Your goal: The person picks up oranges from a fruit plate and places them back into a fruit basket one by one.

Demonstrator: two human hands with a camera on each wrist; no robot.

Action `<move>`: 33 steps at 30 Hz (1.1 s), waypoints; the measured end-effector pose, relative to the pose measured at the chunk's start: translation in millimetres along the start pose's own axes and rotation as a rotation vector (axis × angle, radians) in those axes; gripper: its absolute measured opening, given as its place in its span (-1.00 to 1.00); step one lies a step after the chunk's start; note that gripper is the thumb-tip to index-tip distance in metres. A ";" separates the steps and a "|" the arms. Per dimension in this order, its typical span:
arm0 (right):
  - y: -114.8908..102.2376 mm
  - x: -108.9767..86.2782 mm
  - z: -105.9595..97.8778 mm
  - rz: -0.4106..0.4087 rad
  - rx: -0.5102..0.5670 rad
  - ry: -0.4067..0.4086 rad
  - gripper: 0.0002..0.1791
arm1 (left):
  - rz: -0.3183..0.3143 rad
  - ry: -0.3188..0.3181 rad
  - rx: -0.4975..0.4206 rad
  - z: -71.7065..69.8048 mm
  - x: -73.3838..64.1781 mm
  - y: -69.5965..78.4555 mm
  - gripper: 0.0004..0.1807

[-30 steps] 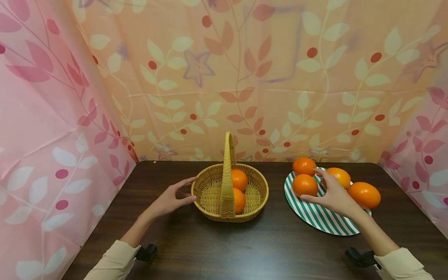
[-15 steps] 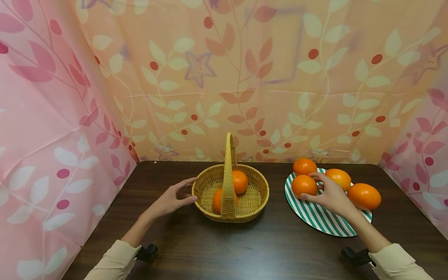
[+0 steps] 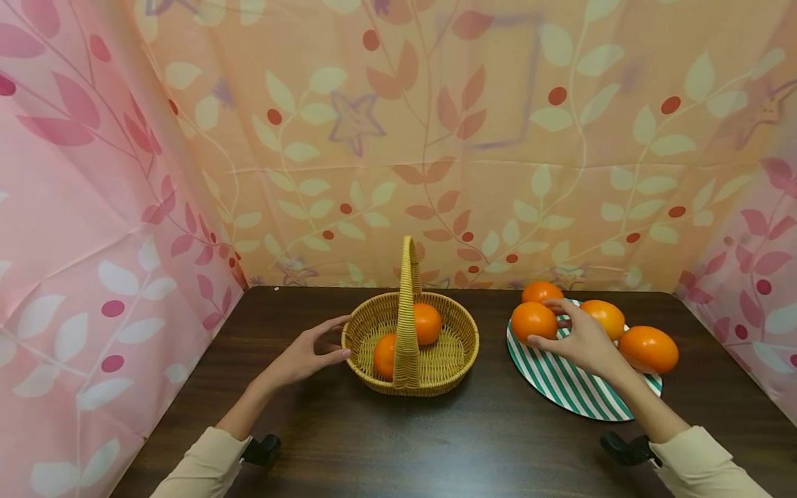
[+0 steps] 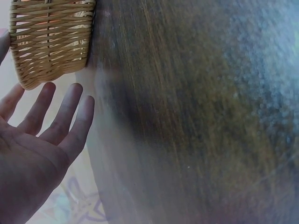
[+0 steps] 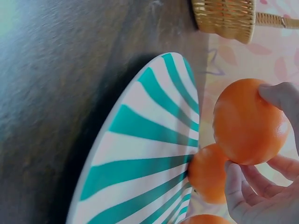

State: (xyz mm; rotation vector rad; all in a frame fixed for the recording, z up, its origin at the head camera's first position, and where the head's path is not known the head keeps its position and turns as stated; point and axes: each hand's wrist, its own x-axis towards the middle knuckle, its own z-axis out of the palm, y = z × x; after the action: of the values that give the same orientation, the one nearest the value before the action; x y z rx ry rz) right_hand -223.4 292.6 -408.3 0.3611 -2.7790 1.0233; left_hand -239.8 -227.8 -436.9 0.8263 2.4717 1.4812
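Observation:
My right hand [image 3: 585,342] holds a round, glossy orange fruit [image 3: 532,321] between thumb and fingers. The right wrist view shows this fruit raised off the green-and-white striped plate [image 5: 135,144]. At the far left in the head view, my left hand [image 3: 301,360] has its fingers extended, with thumb and index fingertips right at the rim of the wicker basket [image 3: 445,356]. The basket contains two orange fruits: one [image 3: 427,324] at the back, the other [image 3: 385,356] partly hidden behind the tall handle [image 3: 406,332].
Behind the held fruit, another round fruit [image 3: 540,292] sits at the plate's far edge. A fruit with a yellow patch [image 3: 605,318] and a larger oblong one [image 3: 649,349] lie on the plate's right. Patterned cloth [image 3: 398,138] hangs behind the dark wooden table [image 3: 423,443].
My right hand has closed on the near round fruit and lifted it slightly, up and left. In the basket, the front fruit has rolled left. My left hand stays at the basket.

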 end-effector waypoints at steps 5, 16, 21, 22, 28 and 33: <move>-5.8 3.8 0.8 -0.003 0.028 0.009 -0.13 | 0.000 -0.002 0.010 -0.4 -0.4 1.1 -0.26; -22.7 18.7 4.9 -0.027 0.136 0.002 -0.17 | -0.016 0.010 0.035 -0.1 -0.3 1.4 -0.26; -28.8 22.9 6.5 -0.043 0.169 0.005 -0.17 | -0.016 0.010 0.041 -0.3 -0.8 2.2 -0.26; -29.8 23.7 6.9 -0.047 0.173 0.006 -0.17 | -0.014 0.011 0.042 -0.4 -0.8 2.3 -0.26; -37.6 26.6 9.8 -0.069 0.200 0.014 -0.21 | -0.022 0.021 0.058 -0.2 -0.7 1.9 -0.25; -45.5 30.3 14.6 -0.111 0.201 0.026 -0.25 | -0.020 0.022 0.052 -0.4 -0.3 2.7 -0.24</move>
State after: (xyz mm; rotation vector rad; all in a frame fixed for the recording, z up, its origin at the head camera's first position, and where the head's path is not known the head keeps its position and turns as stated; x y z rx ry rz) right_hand -240.8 244.4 -384.4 0.5180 -2.6059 1.2731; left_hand -238.7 -227.2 -434.5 0.7964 2.5369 1.4324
